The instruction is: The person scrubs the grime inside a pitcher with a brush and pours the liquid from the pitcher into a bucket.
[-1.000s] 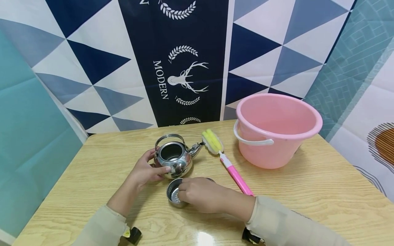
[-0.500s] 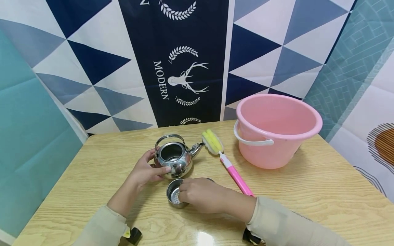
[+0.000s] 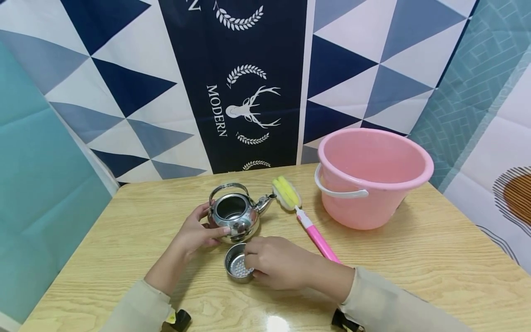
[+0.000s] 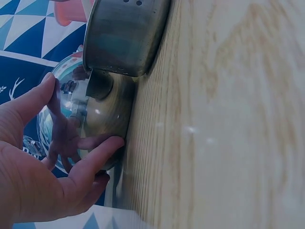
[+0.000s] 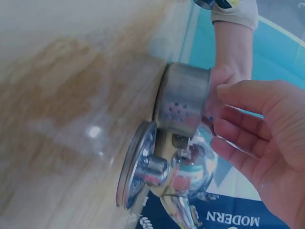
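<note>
A shiny metal teapot (image 3: pixel 244 223) with a raised loop handle stands lidless on the table, its spout toward the right. My left hand (image 3: pixel 199 233) grips its rounded body from the left, thumb across the front. Just in front of the teapot sits a small steel strainer basket (image 3: pixel 238 266) with a perforated bottom. My right hand (image 3: pixel 275 263) hovers at the strainer's right side; in the right wrist view its loosely bent fingers (image 5: pixel 238 148) are close to the rim with nothing between them. The teapot lid (image 5: pixel 136 167), knob up, lies beside the strainer, hidden by my right hand in the head view.
A pink bucket (image 3: pixel 365 210) with a white handle stands at the back right of the wooden table (image 3: pixel 124 240). Between it and the teapot lies a brush (image 3: pixel 313 230) with a yellow-and-white sponge head and a pink handle. Patterned cloth walls border the table.
My right hand has shifted slightly up and right, so more of the strainer's perforated bottom shows. My left hand and the teapot have stayed in place.
</note>
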